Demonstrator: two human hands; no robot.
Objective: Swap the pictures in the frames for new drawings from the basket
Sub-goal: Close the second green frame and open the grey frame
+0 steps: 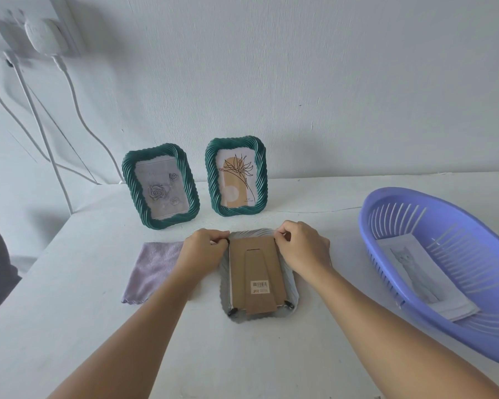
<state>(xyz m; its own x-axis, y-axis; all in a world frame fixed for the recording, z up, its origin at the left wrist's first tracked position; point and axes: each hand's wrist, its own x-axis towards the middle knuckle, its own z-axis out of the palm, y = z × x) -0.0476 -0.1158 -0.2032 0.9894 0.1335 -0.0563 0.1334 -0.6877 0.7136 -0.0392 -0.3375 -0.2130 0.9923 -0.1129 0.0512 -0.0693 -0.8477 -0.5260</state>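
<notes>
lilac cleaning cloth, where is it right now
In the head view the lilac cleaning cloth lies flat on the white table, left of the face-down grey frame, partly under the left hand.

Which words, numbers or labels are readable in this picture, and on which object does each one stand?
Nothing can be read for certain.
Barcode sticker on the cardboard back of the face-down frame: bars show, digits too small.
Red print under the barcode: blurred.
Small text at the lower right of the flower picture: too small.
</notes>
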